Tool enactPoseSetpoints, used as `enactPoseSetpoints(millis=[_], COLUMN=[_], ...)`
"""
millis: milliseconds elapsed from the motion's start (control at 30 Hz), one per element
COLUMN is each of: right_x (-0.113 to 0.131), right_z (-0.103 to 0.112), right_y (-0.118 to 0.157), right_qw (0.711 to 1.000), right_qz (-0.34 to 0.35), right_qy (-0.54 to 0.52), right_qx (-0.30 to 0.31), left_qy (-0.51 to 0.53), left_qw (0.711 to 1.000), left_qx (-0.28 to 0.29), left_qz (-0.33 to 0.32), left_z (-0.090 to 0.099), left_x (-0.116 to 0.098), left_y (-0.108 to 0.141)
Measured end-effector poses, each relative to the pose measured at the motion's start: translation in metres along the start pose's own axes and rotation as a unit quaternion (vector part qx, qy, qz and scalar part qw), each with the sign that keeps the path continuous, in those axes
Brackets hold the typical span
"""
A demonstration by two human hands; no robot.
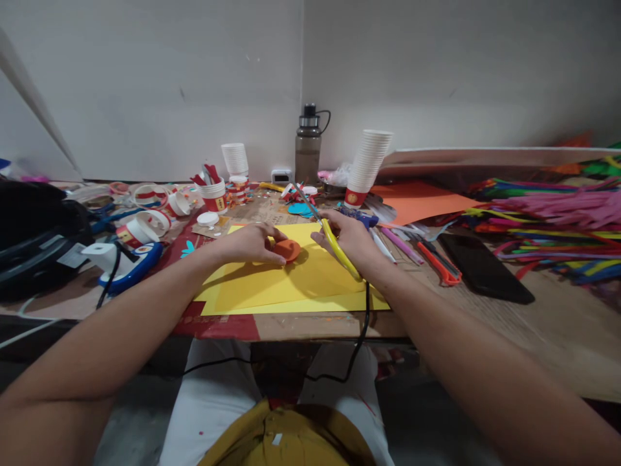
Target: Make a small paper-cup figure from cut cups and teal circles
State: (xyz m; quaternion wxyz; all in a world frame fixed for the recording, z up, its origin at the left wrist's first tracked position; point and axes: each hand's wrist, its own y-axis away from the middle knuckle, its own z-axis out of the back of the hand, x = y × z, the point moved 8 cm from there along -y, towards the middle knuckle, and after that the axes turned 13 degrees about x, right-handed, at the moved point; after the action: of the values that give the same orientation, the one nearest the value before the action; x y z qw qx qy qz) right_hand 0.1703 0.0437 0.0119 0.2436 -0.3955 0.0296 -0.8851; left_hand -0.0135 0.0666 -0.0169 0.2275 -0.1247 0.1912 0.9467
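Head view: closest to me, white trousers [213, 395] and a mustard top [284, 433], with 1 black cable [363, 323] dropping over the table [310, 327] edge and looping across the lap. Up on the table now, 2 yellow sheets [242, 294], the deeper-toned over the paler. And here's the action! My left hand [252, 243] is pinching an orange disc [290, 251] between thumb and fingers, just above or on the yellow; whether it's 1 layer or several, I can't tell. Across from it, my right hand [345, 234] is wrapped round the yellow-handled scissors [334, 246], blades angled forward and left, apart from the disc; how far the blades are parted, I can't make out. Off to the right, a dark phone [488, 268] lies near an orange-handled tool [439, 266]. Beyond the hands, turquoise pieces [299, 210] lie flat, an orange sheet [427, 200] spreads to the right, and a cup [213, 196] of red items stands left. Further back, a tall leaning stack of paper cups [369, 162], then a dark bottle [308, 155] upright by the pale wall [194, 77].
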Motion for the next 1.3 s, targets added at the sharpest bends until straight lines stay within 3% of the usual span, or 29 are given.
enactPoseSetpoints(millis=[367,1033,1167,1300], right_x=[0.000,0.000,0.001,0.002], right_z=[0.000,-0.004,-0.002,0.001], right_y=[0.001,0.001,0.002,0.002], right_qw=[1.000,1.000,1.000,1.000], right_qz=[0.007,0.009,0.007,0.002], right_qy=[0.012,0.015,0.010,-0.013], right_qx=[-0.009,0.000,-0.002,-0.004], left_qy=[0.026,0.069,0.077,0.102], left_qw=[1.000,0.997,0.997,0.993], left_qx=[-0.009,-0.017,0.007,-0.027], left_qz=[-0.002,0.005,-0.003,-0.043], left_z=[0.004,0.004,0.004,0.020], left_x=[0.009,0.005,0.011,0.012], left_y=[0.001,0.006,0.002,0.005])
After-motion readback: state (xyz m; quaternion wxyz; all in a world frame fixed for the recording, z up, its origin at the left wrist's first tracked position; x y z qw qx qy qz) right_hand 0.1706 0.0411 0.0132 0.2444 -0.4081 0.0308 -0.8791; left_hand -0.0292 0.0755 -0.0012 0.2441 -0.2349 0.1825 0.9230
